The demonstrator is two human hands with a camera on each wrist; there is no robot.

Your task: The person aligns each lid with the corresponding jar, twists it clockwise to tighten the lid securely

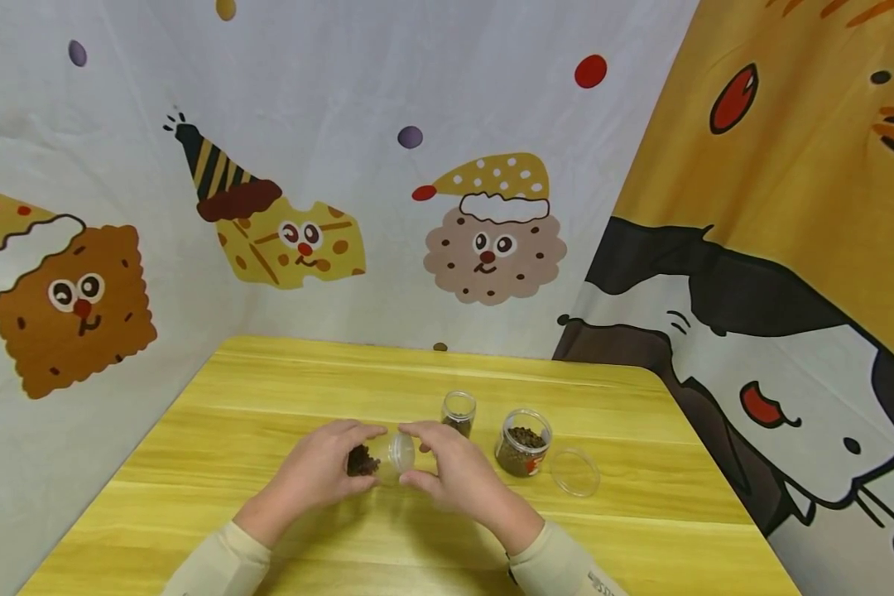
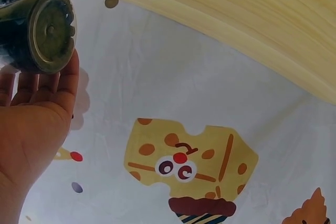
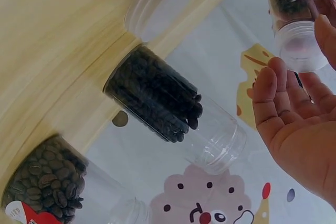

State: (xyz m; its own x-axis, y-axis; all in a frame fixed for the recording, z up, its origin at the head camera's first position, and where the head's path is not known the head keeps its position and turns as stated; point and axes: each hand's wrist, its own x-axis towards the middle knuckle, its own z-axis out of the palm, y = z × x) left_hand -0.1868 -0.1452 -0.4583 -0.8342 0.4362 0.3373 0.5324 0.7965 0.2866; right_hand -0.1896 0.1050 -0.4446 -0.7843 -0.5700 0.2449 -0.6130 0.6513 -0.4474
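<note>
My left hand [image 1: 316,465] grips a small clear jar [image 1: 382,459] lying sideways in the air, dark coffee beans gathered at its base end. In the left wrist view the jar's round base [image 2: 51,31] faces the camera above the fingers. My right hand [image 1: 454,470] pinches the jar's translucent lid [image 1: 402,453] with thumb and fingers on opposite sides. The right wrist view shows this lid [image 3: 300,48] at the jar's mouth, between the right thumb and fingertips. Both hands are above the front middle of the table.
Behind my right hand stands an uncapped clear jar [image 1: 459,412] of coffee beans. Right of it, a wider open jar [image 1: 523,444] with a red sticker holds more beans. A clear round lid [image 1: 575,472] lies beside that on the wooden table [image 1: 641,530]. Printed cloth walls surround it.
</note>
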